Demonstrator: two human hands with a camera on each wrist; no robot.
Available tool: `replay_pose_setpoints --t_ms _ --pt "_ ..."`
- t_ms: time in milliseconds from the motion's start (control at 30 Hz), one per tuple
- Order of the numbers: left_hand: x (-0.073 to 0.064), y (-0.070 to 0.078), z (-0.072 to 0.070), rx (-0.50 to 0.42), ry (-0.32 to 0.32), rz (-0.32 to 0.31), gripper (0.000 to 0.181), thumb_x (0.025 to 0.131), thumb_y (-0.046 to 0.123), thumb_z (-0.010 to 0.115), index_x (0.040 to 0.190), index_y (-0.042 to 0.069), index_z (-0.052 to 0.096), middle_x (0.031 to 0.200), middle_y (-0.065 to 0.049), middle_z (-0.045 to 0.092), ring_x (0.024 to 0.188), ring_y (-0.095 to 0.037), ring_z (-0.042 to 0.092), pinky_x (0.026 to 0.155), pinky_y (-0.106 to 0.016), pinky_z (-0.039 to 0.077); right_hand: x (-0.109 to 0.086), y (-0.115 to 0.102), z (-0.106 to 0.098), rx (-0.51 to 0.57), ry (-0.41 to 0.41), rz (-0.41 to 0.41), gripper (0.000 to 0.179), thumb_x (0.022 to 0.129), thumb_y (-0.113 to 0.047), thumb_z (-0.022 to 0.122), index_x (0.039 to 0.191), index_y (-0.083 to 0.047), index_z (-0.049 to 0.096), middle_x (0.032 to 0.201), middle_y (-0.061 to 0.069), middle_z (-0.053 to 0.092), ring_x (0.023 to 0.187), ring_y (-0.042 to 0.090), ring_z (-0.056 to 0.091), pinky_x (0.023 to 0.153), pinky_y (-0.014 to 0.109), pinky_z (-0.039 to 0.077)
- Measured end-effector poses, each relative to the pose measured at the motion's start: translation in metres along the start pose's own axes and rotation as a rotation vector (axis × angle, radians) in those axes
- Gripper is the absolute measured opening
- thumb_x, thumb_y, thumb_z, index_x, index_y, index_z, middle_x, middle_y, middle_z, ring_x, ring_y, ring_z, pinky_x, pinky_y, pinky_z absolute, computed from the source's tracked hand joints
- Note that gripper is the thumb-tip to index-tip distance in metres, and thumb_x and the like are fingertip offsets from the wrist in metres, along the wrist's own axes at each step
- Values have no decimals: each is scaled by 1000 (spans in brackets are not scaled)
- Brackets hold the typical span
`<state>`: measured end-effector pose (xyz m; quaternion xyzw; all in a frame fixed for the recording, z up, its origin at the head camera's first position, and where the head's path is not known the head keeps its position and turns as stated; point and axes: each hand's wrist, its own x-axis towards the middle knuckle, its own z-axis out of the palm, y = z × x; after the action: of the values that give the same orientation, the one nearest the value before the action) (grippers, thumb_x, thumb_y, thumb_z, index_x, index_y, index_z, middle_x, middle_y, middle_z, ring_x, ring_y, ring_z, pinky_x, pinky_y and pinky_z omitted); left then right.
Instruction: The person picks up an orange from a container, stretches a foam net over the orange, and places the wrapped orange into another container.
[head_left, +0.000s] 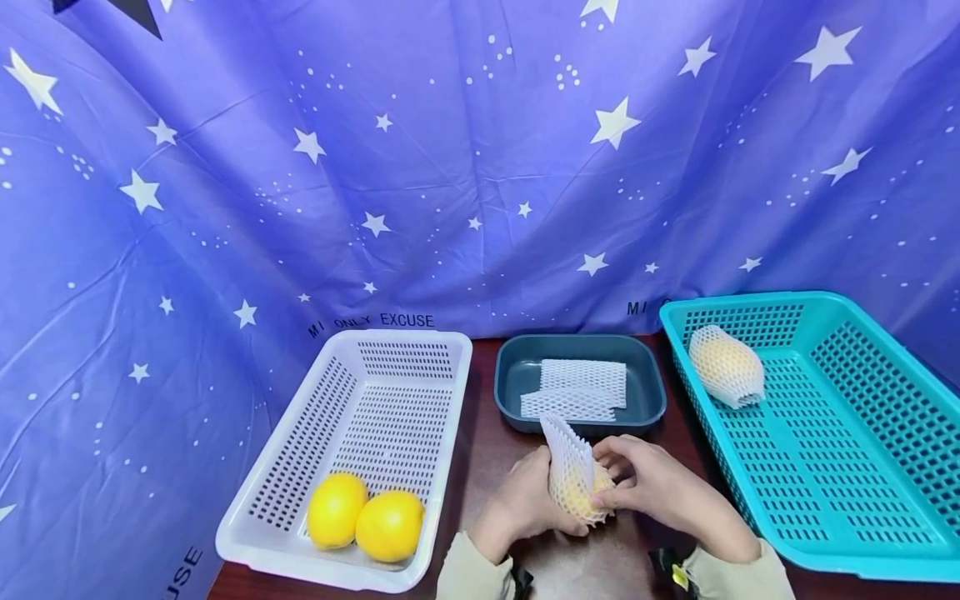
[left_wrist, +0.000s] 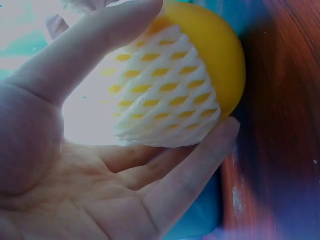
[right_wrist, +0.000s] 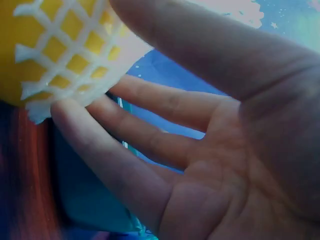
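Over the table in front of the tray, a yellow round fruit sits partly inside a white foam net sleeve. The sleeve's narrow end sticks up, and in the left wrist view smooth yellow skin shows past its edge. My left hand holds the netted fruit from the left, thumb on one side and fingers on the other. From the right, my right hand pinches the sleeve near its open rim, the thumb and fingertips lying against the mesh.
A white basket on the left holds two bare yellow fruits. Behind the hands, a dark blue tray contains flat foam net sleeves. On the right, a teal basket has one netted fruit. A starry curtain hangs behind.
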<state>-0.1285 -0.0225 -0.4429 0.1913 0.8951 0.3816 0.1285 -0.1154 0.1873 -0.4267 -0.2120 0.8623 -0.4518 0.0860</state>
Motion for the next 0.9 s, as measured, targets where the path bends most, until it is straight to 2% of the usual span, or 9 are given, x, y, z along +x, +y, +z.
replay_pose_setpoints --t_ms 167,333,433,667,733,900 --pt "2 0 0 17 -6 -2 74 49 15 97 112 4 59 95 0 64 82 -13 55 76 -26 48 0 3 -1 60 -27 20 55 74 -14 87 114 9 58 104 11 66 86 6 62 69 26 56" --pt "4 -2 2 42 -3 8 73 48 15 98 109 6 60 92 0 64 78 -11 56 73 -26 48 1 7 0 16 -49 27 58 69 -11 88 115 8 57 103 9 61 85 5 59 69 26 56" --pt "3 -2 4 91 4 13 70 47 19 99 105 7 61 88 1 63 74 -10 55 71 -26 49 2 9 2 -27 -53 29 56 67 -9 89 111 4 57 100 5 59 84 4 57 70 26 54" --pt "2 -1 6 235 20 16 71 46 29 100 101 4 61 83 -1 60 73 -14 56 70 -28 49 3 17 6 -32 -97 54 57 63 -7 91 106 -2 53 98 4 58 83 3 58 67 25 53" --pt "1 0 5 241 14 21 74 47 30 100 103 3 61 85 -2 61 75 -15 57 72 -29 49 1 16 6 -90 -98 39 60 64 -13 92 109 -1 53 99 3 57 83 5 56 67 25 52" --pt "-5 5 -3 190 34 38 85 50 32 99 119 4 57 103 -5 63 93 -17 60 84 -30 50 -3 6 4 -259 -52 6 79 67 -39 89 126 0 53 114 7 56 101 17 57 82 32 51"
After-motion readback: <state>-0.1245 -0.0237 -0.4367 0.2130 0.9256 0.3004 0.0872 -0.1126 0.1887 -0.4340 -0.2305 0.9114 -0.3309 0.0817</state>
